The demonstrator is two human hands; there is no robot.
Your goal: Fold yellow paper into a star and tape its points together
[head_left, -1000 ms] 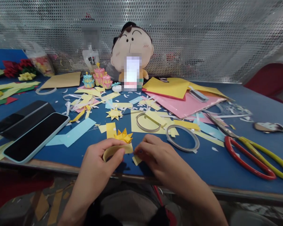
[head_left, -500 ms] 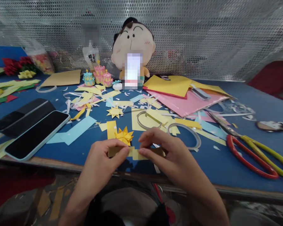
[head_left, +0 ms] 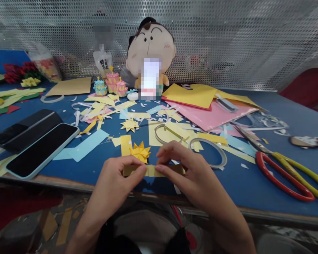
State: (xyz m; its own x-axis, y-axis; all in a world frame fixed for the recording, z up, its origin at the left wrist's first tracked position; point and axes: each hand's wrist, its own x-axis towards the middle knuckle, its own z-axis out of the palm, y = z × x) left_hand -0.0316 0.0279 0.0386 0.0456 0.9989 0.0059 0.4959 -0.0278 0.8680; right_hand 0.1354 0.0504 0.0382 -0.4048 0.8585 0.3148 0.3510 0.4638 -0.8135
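One side of a narrow pale-yellow paper strip [head_left: 151,170] was pinched between the thumb and fingers of your left hand [head_left: 119,180], and your right hand [head_left: 187,173] pinched the other side in the same manner. You held it above the near edge of the blue counter [head_left: 238,190], with a short piece visible between your fingertips; whether it was one strip or two ends overlapped, I could not tell. Just beyond your left fingertips sat a pointed orange-yellow paper star [head_left: 140,152], beside an orange-yellow paper rectangle [head_left: 125,144]. Farther away lay a pale-yellow paper star [head_left: 130,125]. To your right were large scissors with red and yellow handles [head_left: 270,152].
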